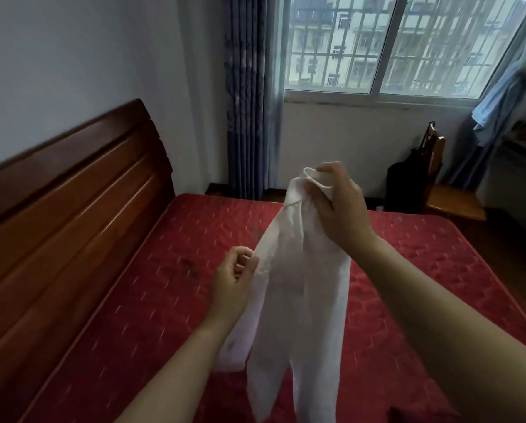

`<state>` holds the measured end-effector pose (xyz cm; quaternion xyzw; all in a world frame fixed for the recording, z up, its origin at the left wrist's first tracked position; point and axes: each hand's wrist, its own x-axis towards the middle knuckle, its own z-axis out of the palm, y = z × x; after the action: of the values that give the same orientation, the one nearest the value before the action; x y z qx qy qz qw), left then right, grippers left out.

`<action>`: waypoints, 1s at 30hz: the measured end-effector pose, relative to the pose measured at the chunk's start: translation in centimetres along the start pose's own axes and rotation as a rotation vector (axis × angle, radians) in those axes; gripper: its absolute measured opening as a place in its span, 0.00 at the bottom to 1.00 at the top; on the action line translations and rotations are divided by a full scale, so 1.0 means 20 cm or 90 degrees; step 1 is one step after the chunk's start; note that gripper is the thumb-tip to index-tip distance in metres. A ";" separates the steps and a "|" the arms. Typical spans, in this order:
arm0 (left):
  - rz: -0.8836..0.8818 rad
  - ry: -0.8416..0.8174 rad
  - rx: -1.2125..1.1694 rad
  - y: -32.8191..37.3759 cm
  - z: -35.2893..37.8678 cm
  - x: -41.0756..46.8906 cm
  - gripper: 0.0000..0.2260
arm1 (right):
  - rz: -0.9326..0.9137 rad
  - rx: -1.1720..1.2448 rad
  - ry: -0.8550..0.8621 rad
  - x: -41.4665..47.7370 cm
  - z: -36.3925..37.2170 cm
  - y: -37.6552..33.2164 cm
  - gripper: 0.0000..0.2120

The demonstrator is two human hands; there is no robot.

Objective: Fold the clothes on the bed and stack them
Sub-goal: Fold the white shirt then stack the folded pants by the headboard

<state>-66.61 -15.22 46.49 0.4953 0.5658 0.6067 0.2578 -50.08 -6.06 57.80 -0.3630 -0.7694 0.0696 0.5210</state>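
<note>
A white garment [298,288], of soft, slightly textured woven cloth, is held up in the air above the middle of the bed [133,315]. Its upper end is bunched into a rolled, collar-like fold; below, the cloth hangs in long limp panels that split into two tapering ends near the bed's near edge. No label or writing can be made out on it.

The right hand [341,206] is raised at the garment's top, its fingers [327,169] pinched together on the bunched fold. The left hand [232,285] is lower, at the garment's left edge, fingers curled inward; whether cloth is actually gripped there cannot be told.

The bed is covered by a red quilted mattress surface, stitched in a diamond pattern with small pale flecks. A headboard [66,190] of glossy reddish-brown wood, with horizontal grooved panels, is seen along the bed's left edge. Beyond the far edge, a barred window [408,44] and a pleated blue-grey curtain [245,96] are seen.
</note>
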 end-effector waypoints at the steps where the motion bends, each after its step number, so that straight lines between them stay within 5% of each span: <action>1: -0.011 -0.023 0.010 -0.03 0.02 -0.03 0.04 | 0.001 -0.010 0.002 -0.01 -0.01 0.01 0.08; 11: -0.084 -0.054 0.029 -0.34 0.19 -0.40 0.03 | 0.050 -0.052 -0.022 -0.19 -0.04 0.08 0.08; 16: -0.066 -0.093 0.067 -0.38 0.33 -0.50 0.22 | 0.061 -0.036 -0.010 -0.20 -0.07 0.07 0.08; 22: -0.049 -0.022 0.077 -0.28 0.47 -0.50 0.44 | 0.062 -0.045 0.017 -0.13 -0.15 0.08 0.09; 26: -0.059 -0.001 0.071 -0.24 0.54 -0.45 0.40 | 0.066 -0.039 0.026 -0.12 -0.19 0.11 0.09; 30: -0.063 -0.004 0.101 -0.30 0.53 -0.39 0.20 | 0.088 -0.034 0.041 -0.13 -0.24 0.15 0.10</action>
<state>-55.65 -16.18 37.10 0.4874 0.6349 0.5453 0.2491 -44.06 -6.85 56.66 -0.4307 -0.7271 0.0734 0.5296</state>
